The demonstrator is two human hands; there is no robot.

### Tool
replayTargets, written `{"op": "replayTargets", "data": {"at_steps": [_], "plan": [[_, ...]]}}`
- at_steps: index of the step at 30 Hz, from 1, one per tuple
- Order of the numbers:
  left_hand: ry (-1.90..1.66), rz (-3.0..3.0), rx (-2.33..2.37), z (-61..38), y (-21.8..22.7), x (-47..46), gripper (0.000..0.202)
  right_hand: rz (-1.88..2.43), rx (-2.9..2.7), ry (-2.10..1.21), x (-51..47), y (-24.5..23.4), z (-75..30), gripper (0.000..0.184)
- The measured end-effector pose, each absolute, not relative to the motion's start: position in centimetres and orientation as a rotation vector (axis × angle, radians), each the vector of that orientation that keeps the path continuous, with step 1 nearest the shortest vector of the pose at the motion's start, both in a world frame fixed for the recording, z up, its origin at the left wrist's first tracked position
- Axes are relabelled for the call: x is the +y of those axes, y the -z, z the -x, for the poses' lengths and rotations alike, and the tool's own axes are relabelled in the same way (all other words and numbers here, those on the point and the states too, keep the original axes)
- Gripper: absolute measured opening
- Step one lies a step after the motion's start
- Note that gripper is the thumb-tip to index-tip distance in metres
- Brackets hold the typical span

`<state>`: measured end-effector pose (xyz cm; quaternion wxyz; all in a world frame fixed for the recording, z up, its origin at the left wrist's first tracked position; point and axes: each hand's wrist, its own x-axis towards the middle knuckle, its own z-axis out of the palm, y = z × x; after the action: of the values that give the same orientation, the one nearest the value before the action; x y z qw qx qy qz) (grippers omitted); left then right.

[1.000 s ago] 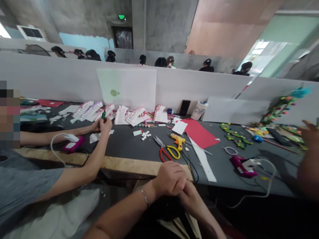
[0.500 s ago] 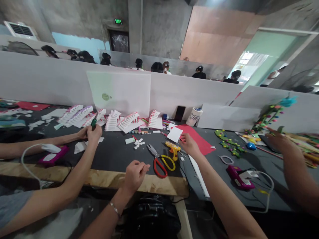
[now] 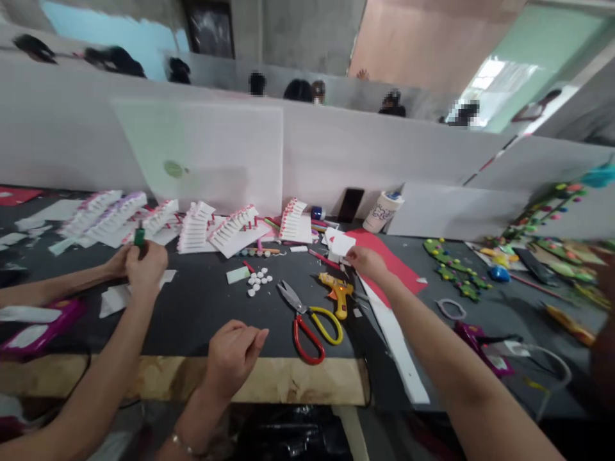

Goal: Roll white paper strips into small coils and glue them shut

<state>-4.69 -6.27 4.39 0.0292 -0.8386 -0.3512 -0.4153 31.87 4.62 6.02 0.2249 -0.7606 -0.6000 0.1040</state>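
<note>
Both have parted, so handling begins: we think our left hand point(image 3: 233, 358) curls closed, empty, our right hand point(image 3: 371, 264) pinches white paper point(image 3: 342, 244).

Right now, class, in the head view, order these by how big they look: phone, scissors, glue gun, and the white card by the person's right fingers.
1. Scissors
2. Glue gun
3. Phone and white card: too alike to rank.
</note>
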Motion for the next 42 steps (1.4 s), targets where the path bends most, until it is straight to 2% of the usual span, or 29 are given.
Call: {"op": "replayTargets", "data": {"at_steps": [3, 6, 8, 11, 12, 14, 15, 17, 21, 25, 30, 33, 38, 42], "plan": [[1.262, 2.737, -1.197, 4.4, -4.7, -5.0, 0.035, 2.051, -1.475, -0.334, 4.4, -8.8, -34.7, 0.013], [1.277, 2.806, -1.313, 2.9, -5.4, -3.5, 0.021, 1.909, -1.393, -0.426, 2.2, -11.8, -35.2, 0.019], [1.353, 2.792, -1.259, 1.2, -6.3, -2.7, 0.035, 1.589, -1.418, -0.733, -0.5, -13.0, -33.6, 0.025], [1.402, 2.896, -1.201, -1.7, -7.7, -1.7, 0.064, 1.388, -1.583, -1.088, -4.9, -12.8, -29.9, 0.029], [1.383, 3.013, -1.173, -2.5, -8.0, -1.5, 0.065, 1.346, -1.588, -1.169, -6.0, -12.4, -28.8, 0.028], [1.269, 3.365, -1.187, -3.7, -7.9, -1.2, 0.046, 1.289, -1.529, -1.245, -7.4, -11.3, -27.4, 0.029], [1.202, 3.549, -1.282, -4.0, -7.6, -1.0, 0.039, 1.274, -1.478, -1.253, -7.7, -10.8, -27.1, 0.032], [1.218, 3.711, -1.634, -4.1, -6.8, -1.0, 0.040, 1.278, -1.394, -1.234, -7.5, -9.7, -27.1, 0.038], [1.444, 3.377, -2.198, -2.7, -6.0, -1.0, 0.038, 1.350, -1.374, -1.122, -5.8, -8.0, -27.4, 0.041], [1.433, 2.969, -2.039, -1.5, -6.5, -1.5, 0.032, 1.366, -1.418, -0.939, -4.5, -7.0, -26.4, 0.037], [1.354, 3.012, -1.954, -1.7, -6.7, -2.5, 0.029, 1.346, -1.510, -0.875, -3.6, -6.6, -24.9, 0.032], [1.510, 3.047, -2.034, -2.5, -6.7, -2.7, 0.033, 1.336, -1.512, -0.950, -3.1, -6.9, -24.9, 0.030], [1.858, 2.856, -2.230, -3.3, -7.2, -3.4, 0.037, 1.367, -1.431, -0.817, -2.2, -7.9, -25.9, 0.031], [1.905, 2.825, -2.293, -3.8, -7.3, -5.0, 0.039, 1.335, -1.422, -0.817, -2.7, -8.5, -26.4, 0.033]]}}
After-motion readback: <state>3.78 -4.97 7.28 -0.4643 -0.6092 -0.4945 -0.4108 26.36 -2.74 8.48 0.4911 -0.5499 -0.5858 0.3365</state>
